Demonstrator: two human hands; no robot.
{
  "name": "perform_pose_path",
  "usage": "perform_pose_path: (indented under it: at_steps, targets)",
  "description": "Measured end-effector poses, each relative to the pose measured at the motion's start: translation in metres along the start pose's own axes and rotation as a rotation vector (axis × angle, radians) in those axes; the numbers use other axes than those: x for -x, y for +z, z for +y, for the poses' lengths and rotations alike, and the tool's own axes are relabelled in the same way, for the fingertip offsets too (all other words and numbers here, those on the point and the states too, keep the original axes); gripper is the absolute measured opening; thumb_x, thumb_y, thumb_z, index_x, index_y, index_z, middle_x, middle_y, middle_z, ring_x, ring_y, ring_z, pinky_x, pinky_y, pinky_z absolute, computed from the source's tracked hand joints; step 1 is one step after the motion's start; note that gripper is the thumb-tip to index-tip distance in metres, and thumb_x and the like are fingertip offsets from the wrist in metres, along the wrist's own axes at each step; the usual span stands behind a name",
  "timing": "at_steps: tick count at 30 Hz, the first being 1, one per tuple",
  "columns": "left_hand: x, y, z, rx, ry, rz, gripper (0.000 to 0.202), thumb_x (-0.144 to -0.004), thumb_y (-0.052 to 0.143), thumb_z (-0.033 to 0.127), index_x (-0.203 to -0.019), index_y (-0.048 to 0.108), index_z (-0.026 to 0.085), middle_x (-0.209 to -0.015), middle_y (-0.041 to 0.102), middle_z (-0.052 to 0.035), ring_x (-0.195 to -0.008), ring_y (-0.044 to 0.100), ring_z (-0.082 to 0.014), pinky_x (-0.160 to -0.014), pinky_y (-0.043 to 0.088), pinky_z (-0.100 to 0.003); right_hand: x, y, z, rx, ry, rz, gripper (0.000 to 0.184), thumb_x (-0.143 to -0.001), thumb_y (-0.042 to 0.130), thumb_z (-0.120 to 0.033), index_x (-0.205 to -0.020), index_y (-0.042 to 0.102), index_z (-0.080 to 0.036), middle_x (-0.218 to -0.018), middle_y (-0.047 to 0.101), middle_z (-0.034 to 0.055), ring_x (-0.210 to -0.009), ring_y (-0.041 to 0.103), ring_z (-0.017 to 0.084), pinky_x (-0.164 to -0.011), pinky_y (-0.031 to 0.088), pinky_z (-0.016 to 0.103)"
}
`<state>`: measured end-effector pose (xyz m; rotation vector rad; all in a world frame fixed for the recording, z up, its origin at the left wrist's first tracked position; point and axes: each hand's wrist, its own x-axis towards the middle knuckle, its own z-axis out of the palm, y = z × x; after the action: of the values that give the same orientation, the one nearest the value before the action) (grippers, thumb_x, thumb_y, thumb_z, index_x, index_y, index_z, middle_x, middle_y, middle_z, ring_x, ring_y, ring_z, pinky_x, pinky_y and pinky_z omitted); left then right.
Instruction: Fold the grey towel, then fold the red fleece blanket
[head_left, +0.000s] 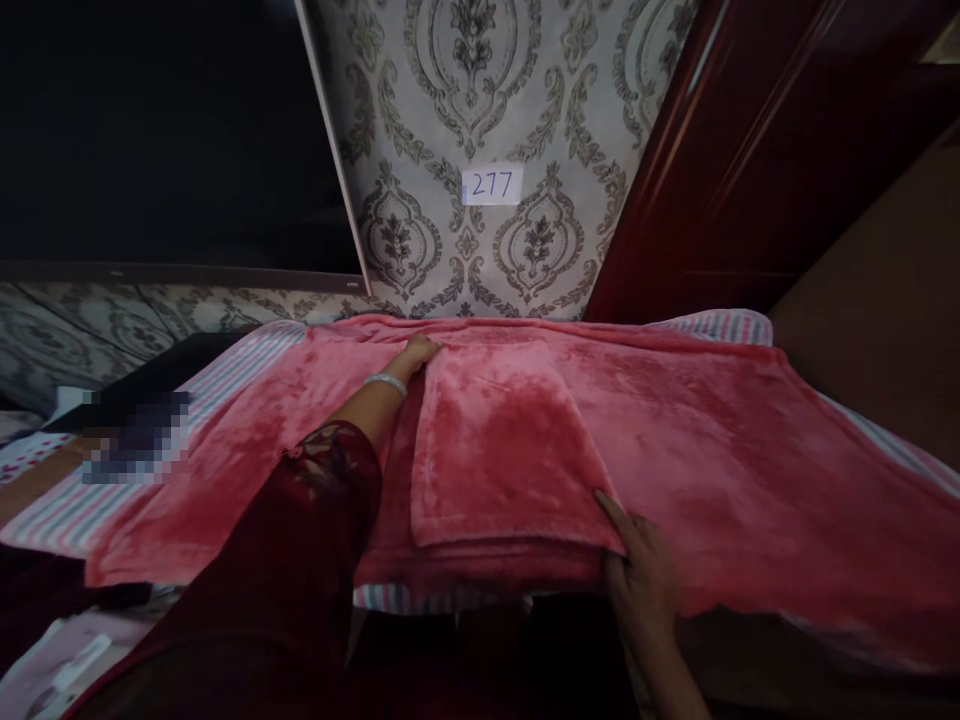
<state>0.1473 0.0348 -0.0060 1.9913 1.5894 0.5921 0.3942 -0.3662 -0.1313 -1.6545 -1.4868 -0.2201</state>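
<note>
A plush red blanket [697, 450] is spread over a surface, and a folded rectangular section [506, 450] of the same red plush lies on its middle. At the far left corner of that section, my left hand [421, 350] is closed on the edge, its fingertips partly hidden. My right hand [643, 565] grips the near right corner, one finger lying on top and the rest around the edge. Beneath the red plush, a striped cloth [232, 370] in white, blue and pink shows at the sides and the front.
Behind the blanket, a patterned wall carries a paper label [492, 185] reading 277. A large dark screen [165, 130] is at the left. On the right rises a glossy dark red wooden panel [735, 170]. Pink and white items [79, 660] lie at the lower left.
</note>
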Motion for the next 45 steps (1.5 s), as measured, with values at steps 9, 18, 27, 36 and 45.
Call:
perform_pose_path:
  at_steps: [9,18,27,36,45]
  targets:
    - [0.113,0.006,-0.011,0.528,-0.121,-0.132,0.079,-0.081,0.067,0.036,-0.153,0.037,0.021,-0.117,0.074,-0.0123,-0.097,0.073,-0.0235,-0.083,0.06,-0.035,-0.004,-0.004,-0.003,-0.02,-0.027,0.021,0.064,-0.08,0.044,-0.01,-0.141,0.06,-0.023,-0.089,0.058,0.0053,-0.081,0.051,0.024,-0.075,0.042,0.037]
    - [0.175,0.017,-0.011,0.733,-0.132,-0.142,0.054,-0.072,0.079,0.031,-0.122,0.066,0.016,-0.115,0.075,-0.012,-0.11,0.069,-0.0294,-0.098,0.057,-0.042,-0.006,-0.004,-0.003,0.007,0.007,0.011,0.063,-0.077,0.045,-0.011,-0.136,0.064,-0.023,-0.083,0.056,0.0045,-0.08,0.05,0.024,-0.073,0.042,0.036]
    - [0.217,0.017,-0.014,0.885,-0.054,-0.23,0.078,-0.07,0.076,0.031,-0.142,0.05,0.015,-0.135,0.067,-0.0136,-0.123,0.063,-0.0318,-0.099,0.057,-0.041,-0.007,-0.005,-0.002,-0.003,-0.002,0.016,0.064,-0.078,0.046,-0.012,-0.138,0.064,-0.026,-0.092,0.059,0.0068,-0.087,0.053,0.025,-0.082,0.048,0.041]
    - [0.256,0.016,-0.022,0.573,0.084,-0.178,0.112,-0.073,0.074,0.026,-0.165,0.01,0.023,-0.165,0.035,-0.0072,-0.151,0.034,-0.0274,-0.121,0.034,-0.036,-0.018,-0.013,-0.011,0.031,-0.242,-0.001,0.059,-0.082,0.048,-0.006,-0.131,0.067,-0.031,-0.139,0.055,0.0093,-0.123,0.05,0.029,-0.104,0.045,0.054]
    - [0.277,0.012,-0.022,0.535,0.122,-0.211,0.104,-0.078,0.073,0.038,-0.164,0.016,0.028,-0.168,0.027,-0.004,-0.153,0.03,-0.0265,-0.123,0.03,-0.036,-0.016,-0.013,-0.005,-0.008,-0.269,-0.049,0.064,-0.083,0.046,-0.005,-0.138,0.062,-0.031,-0.139,0.06,0.0082,-0.121,0.053,0.028,-0.103,0.048,0.055]
